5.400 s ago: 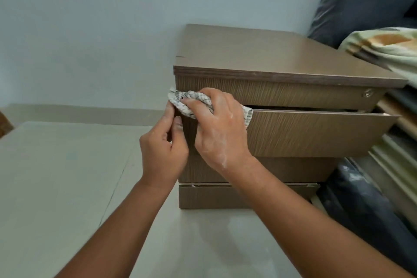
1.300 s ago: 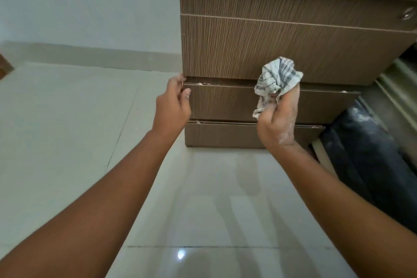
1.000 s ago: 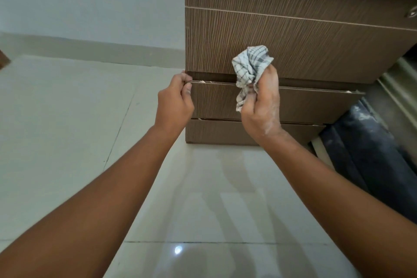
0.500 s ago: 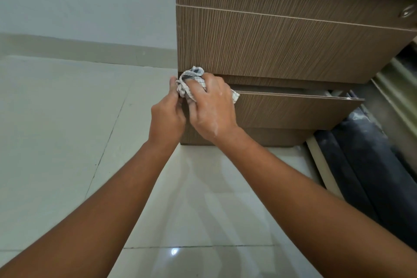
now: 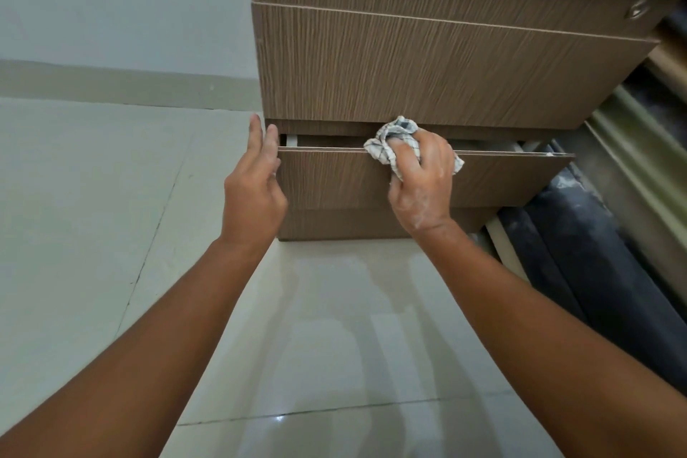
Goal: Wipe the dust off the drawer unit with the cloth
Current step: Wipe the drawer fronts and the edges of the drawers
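Note:
The brown wood-grain drawer unit (image 5: 427,59) stands on the tiled floor against the wall. Its lower drawer (image 5: 334,178) is pulled out a little, so a gap shows above its front. My right hand (image 5: 422,182) grips a bunched white checked cloth (image 5: 390,139) and presses it on the top edge of that drawer front, about midway along. My left hand (image 5: 256,182) is at the drawer's left corner, fingers straight and apart, touching the top edge lightly.
Glossy pale floor tiles (image 5: 93,216) spread to the left and toward me. A dark dusty bundle (image 5: 594,271) and greenish slats (image 5: 639,160) lie close against the unit's right side. A keyhole (image 5: 636,7) sits on the top drawer's right end.
My right hand has slid the cloth rightward along the drawer's top edge, away from the left corner. My left hand has loosened, with its fingers now straightened.

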The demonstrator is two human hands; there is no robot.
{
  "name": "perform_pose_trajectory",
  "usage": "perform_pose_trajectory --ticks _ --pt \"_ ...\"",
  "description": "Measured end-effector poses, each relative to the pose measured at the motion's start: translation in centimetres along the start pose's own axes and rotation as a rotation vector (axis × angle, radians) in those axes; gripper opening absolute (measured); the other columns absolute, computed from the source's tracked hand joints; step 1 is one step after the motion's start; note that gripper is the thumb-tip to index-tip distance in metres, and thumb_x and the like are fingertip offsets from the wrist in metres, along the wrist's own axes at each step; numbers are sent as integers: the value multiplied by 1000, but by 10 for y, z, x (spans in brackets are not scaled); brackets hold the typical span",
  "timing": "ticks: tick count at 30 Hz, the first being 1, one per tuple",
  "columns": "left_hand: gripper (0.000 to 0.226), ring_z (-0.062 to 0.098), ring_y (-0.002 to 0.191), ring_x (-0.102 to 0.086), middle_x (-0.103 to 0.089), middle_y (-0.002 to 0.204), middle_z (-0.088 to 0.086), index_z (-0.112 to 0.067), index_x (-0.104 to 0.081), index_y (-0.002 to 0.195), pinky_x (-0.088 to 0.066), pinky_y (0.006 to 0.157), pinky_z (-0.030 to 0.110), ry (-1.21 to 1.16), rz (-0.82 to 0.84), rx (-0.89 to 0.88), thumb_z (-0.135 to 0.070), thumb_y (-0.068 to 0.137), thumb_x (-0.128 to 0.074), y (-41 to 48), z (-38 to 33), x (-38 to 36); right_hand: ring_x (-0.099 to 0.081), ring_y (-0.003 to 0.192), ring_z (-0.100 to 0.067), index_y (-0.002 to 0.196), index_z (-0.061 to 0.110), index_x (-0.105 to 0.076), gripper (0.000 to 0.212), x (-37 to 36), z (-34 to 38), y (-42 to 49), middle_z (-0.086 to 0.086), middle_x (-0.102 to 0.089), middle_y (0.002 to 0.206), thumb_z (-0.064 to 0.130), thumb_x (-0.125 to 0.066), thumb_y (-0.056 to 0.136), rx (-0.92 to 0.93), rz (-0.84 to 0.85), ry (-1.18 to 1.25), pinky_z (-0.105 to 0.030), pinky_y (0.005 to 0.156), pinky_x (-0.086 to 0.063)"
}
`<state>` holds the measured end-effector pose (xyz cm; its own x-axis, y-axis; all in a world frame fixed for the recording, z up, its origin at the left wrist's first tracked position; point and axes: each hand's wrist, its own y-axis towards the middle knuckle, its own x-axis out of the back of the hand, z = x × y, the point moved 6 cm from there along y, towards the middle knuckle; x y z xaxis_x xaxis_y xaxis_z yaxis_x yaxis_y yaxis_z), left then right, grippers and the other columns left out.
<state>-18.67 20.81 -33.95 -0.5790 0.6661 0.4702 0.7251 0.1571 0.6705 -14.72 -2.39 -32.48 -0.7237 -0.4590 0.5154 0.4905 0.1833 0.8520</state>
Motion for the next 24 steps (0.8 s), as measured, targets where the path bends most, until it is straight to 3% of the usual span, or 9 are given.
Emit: perform_pose_trajectory --ticks 3,7,11,13,16,18,20,22,24 --pt "57 41 124 -58 -38 151 28 8 -48 140 -40 103 7 10 -10 -30 24 85 -46 -2 1 -2 -61 94 -37 108 7 -70 22 17 -39 -6 -21 -66 107 8 -52 94 -27 -14 -36 -46 85 -48" --pt "55 36 123 -58 -38 152 26 -1 -57 136 -48 99 34 86 -38 -77 17 86 -45 -4 3 -3 -59 97 -34 109 7 -66 27 40 -86 -13 -20 -65 108 -1 -62 84 -83 -22 -93 -43 88 -47" --pt "53 22 126 -54 -38 153 23 -4 -60 134 -36 106 14 99 -45 -80 12 86 -41 -6 5 -3 -53 102 -30 109 5 -67 35 57 -125 -19 -20 -64 111 -6 -63 76 -170 -25 -105 -40 92 -43" --pt "54 16 131 -52 -35 157 18 -6 -58 137 -39 106 19 88 -25 -57 10 88 -40 -7 8 -5 -51 105 -29 110 5 -66 36 64 -142 -23 -19 -63 114 -4 -59 77 -218 -20 -107 -39 94 -42" --pt "58 -20 133 -31 -29 161 13 -12 -52 143 -34 111 15 47 3 -36 12 91 -40 -7 9 -7 -51 105 -31 108 4 -65 35 73 -166 -24 -19 -61 114 -4 -57 76 -276 -22 -110 -44 94 -45" --pt "65 -21 129 -36 -34 159 12 -28 -42 148 -35 108 12 27 2 -19 8 94 -40 -7 10 -6 -50 105 -31 107 2 -66 33 79 -179 -26 -20 -60 114 -4 -55 77 -314 -20 -103 -47 93 -48" --pt "64 -12 117 -51 -53 143 -9 -35 -23 156 -39 101 13 35 -11 41 -5 101 -39 -7 14 -6 -51 109 -32 112 3 -63 35 85 -192 -29 -21 -57 120 -1 -52 80 -398 -16 -104 -43 98 -47" --pt "65 -17 100 -48 -49 112 -34 -31 -10 158 -41 97 15 41 -6 113 -17 103 -41 -8 19 -8 -51 116 -33 120 2 -59 39 90 -206 -33 -22 -51 127 3 -46 83 -563 12 -121 -37 105 -43" --pt "69 -21 95 -44 -45 103 -39 -29 -5 159 -44 98 24 14 26 162 -20 102 -43 -10 21 -11 -50 121 -33 124 -1 -57 40 95 -218 -39 -22 -47 132 4 -43 87 -775 -8 -105 -26 107 -36"
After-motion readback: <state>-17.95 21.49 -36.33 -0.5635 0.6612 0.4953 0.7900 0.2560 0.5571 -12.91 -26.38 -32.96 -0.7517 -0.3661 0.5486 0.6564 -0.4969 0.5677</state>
